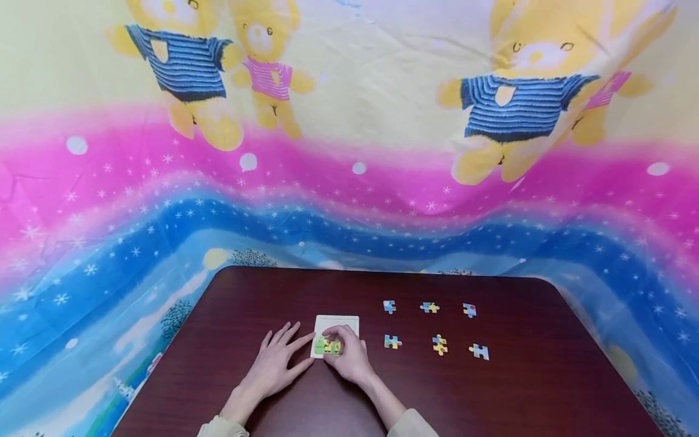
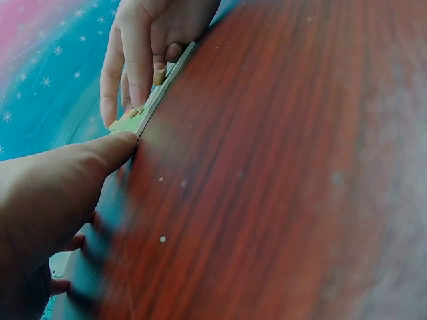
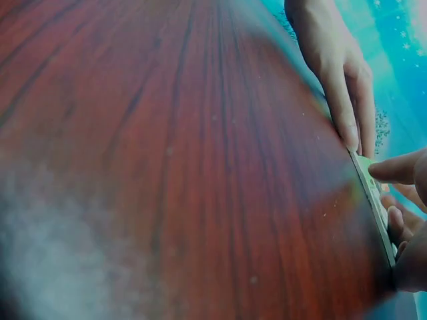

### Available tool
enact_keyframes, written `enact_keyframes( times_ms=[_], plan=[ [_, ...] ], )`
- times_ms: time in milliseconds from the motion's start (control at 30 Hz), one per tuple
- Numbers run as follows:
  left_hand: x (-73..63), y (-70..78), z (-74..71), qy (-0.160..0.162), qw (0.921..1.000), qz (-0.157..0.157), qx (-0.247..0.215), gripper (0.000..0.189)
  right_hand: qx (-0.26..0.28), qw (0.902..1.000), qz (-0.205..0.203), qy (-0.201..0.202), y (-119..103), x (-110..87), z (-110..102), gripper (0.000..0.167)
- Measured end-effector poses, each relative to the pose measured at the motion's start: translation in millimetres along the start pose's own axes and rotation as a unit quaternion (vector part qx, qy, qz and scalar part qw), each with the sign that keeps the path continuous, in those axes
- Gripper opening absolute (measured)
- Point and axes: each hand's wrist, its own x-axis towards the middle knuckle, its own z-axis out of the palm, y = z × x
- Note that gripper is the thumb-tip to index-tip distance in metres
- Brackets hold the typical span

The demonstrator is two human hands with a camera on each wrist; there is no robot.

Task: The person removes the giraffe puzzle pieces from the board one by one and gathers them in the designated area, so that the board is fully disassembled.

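Note:
A small white puzzle board [image 1: 345,321] lies on the table. Green and yellow puzzle pieces [image 1: 330,346] sit together in its near part. Against the board's left edge my left hand [image 1: 273,363] rests with spread, straight fingers, the thumb at the near left corner. From the right, my right hand [image 1: 351,359] reaches over the board, thumb and forefinger bent around the puzzle pieces. Its fingertips touch the green piece [image 2: 125,123] in the left wrist view. Part of the pieces is hidden beneath this hand.
To the right of the board, loose pieces lie apart in two rows, among them a blue one [image 1: 479,351] and a yellow one [image 1: 439,345]. The dark red-brown table [image 1: 262,291] has rounded far corners. A printed bear curtain [image 1: 349,200] hangs behind it.

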Motion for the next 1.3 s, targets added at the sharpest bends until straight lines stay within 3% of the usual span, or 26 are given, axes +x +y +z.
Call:
enact_keyframes(
  times_ms=[300,833,1300],
  plan=[
    [-0.1,0.4,-0.2,-0.002,1.0000,-0.001,0.001,0.054,0.011,0.9999,0.008,0.007,2.5,-2.9,1.3,0.040],
    [0.0,0.5,-0.6,-0.006,1.0000,-0.005,-0.006,0.054,-0.020,0.9977,0.014,0.062,1.2,-3.6,12.1,0.036],
    [0.3,-0.5,-0.1,-0.004,1.0000,-0.004,-0.008,0.054,-0.009,0.9988,0.012,0.045,-0.9,-4.1,7.0,0.034]
  ],
)
